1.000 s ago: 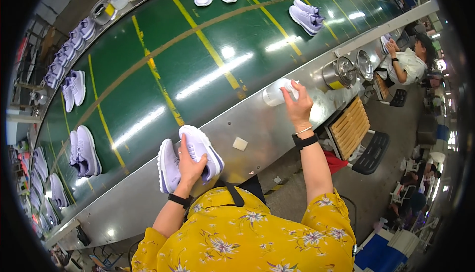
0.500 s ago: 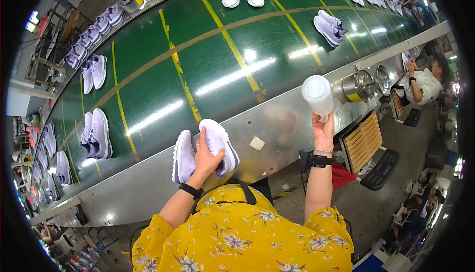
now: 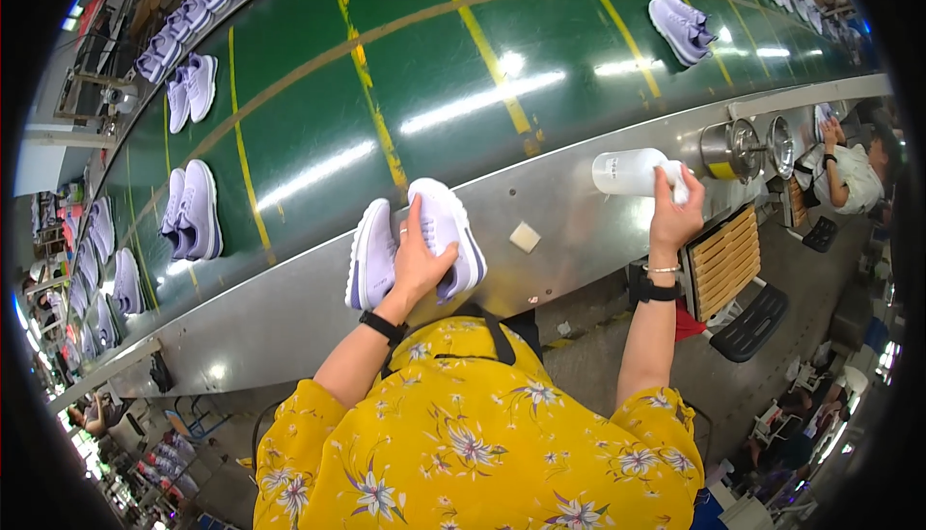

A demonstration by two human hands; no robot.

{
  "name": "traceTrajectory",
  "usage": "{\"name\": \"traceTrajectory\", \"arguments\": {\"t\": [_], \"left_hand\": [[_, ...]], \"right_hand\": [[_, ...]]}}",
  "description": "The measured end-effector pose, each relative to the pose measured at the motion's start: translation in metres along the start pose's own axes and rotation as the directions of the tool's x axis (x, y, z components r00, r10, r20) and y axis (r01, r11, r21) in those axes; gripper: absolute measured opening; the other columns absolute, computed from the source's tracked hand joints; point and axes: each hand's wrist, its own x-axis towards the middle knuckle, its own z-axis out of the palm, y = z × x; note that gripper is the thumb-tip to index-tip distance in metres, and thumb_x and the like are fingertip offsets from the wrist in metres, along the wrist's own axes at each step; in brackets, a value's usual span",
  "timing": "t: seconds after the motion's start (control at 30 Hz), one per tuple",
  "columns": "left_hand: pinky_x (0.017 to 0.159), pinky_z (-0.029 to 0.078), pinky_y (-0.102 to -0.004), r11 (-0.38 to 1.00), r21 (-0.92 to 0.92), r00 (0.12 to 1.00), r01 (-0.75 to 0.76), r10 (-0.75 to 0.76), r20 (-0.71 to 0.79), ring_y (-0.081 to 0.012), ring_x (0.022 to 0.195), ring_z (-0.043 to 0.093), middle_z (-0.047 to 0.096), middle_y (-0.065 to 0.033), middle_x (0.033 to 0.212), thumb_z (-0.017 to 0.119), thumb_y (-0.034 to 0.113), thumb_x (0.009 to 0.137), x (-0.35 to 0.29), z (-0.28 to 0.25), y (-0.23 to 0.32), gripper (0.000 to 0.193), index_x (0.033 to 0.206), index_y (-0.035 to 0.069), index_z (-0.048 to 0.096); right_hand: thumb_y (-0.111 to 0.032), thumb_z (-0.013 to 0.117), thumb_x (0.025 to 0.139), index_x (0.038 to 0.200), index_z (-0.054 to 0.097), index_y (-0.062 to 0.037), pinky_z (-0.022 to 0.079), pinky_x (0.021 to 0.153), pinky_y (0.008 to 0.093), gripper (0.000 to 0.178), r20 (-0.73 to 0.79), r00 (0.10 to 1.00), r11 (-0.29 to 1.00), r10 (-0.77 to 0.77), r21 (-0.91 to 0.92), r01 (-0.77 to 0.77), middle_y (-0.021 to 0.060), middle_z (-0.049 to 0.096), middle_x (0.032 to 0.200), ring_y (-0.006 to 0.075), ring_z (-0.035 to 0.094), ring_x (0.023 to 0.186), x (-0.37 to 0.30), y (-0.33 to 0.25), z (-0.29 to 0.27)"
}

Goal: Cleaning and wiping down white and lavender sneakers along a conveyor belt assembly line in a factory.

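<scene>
Our left hand (image 3: 417, 268) grips lavender shoes (image 3: 449, 229) by the tabletop's (image 3: 579, 226) near edge; our right hand (image 3: 675, 219) grips a white bottle (image 3: 625, 172).
Between them, the tabletop gives open room around one pale square (image 3: 525, 237).

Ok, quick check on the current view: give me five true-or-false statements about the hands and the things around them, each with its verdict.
1. The left hand holds a lavender shoe. True.
2. The right hand also holds a shoe. False: the right hand holds a white bottle.
3. A cream block lies on the metal ledge, between the two hands. True.
4. The belt beyond the ledge is red. False: the belt is green.
5. A metal pot stands to the right of the bottle. True.
</scene>
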Motion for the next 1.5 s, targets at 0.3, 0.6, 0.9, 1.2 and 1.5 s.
{"name": "traceTrajectory", "arguments": {"t": [0.3,0.6,0.9,1.2,1.5], "left_hand": [[0.1,0.047,-0.048,0.998,-0.034,0.999,0.048,-0.048,0.012,-0.0459,0.118,0.054,0.046,-0.0287,0.132,0.073,0.029,0.076,-0.003,0.001,-0.004,0.102,0.159,0.014,0.015],[0.096,0.048,-0.0497,0.996,-0.057,0.997,0.074,-0.074,0.005,-0.047,0.114,0.055,0.047,-0.0278,0.128,0.073,0.028,0.075,-0.003,-0.002,0.003,0.101,0.158,0.015,0.017],[0.088,0.052,-0.0519,0.994,-0.08,0.997,0.07,-0.072,-0.016,-0.0485,0.107,0.058,0.049,-0.0272,0.125,0.074,0.028,0.072,0.001,0.004,-0.004,0.102,0.157,0.015,0.019],[0.087,0.052,-0.0512,0.987,-0.093,0.991,0.134,-0.131,0.033,-0.0469,0.109,0.058,0.05,-0.0256,0.125,0.075,0.025,0.071,0.006,0.005,0.002,0.101,0.156,0.013,0.023],[0.081,0.055,-0.0538,0.993,-0.066,0.996,0.093,-0.092,0.019,-0.0481,0.101,0.061,0.046,-0.0266,0.122,0.074,0.029,0.068,0.011,0.007,-0.007,0.105,0.157,0.014,0.02]], "right_hand": [[-0.009,0.07,0.092,0.114,0.072,-0.0048,0.055,0.081,0.0371,0.022,0.227,0.947,0.966,-0.228,-0.072,0.25,0.014,0.067,0.115,0.0297,0.067,0.098,-0.011,-0.008,-0.011],[-0.004,0.073,0.087,0.101,0.073,-0.0049,0.054,0.079,0.0357,0.014,0.4,0.897,0.98,-0.188,0.134,0.146,0.0104,0.069,0.099,0.0269,0.067,0.09,-0.07,-0.065,0.032],[-0.004,0.072,0.086,0.098,0.073,-0.0054,0.052,0.064,0.033,0.011,0.646,0.744,0.931,-0.17,0.352,-0.093,0.0107,0.062,0.089,0.0256,0.064,0.072,-0.18,-0.12,0.126],[-0.005,0.071,0.086,0.095,0.072,-0.0062,0.052,0.063,0.0393,0.009,0.635,0.74,0.952,-0.222,0.306,0.022,0.0114,0.06,0.088,0.0298,0.063,0.072,-0.17,-0.133,0.162],[-0.006,0.072,0.086,0.092,0.073,-0.0056,0.051,0.062,0.0382,0.006,0.749,0.613,0.958,-0.251,0.284,0.044,0.0102,0.058,0.082,0.0294,0.062,0.07,-0.156,-0.131,0.16]]}}
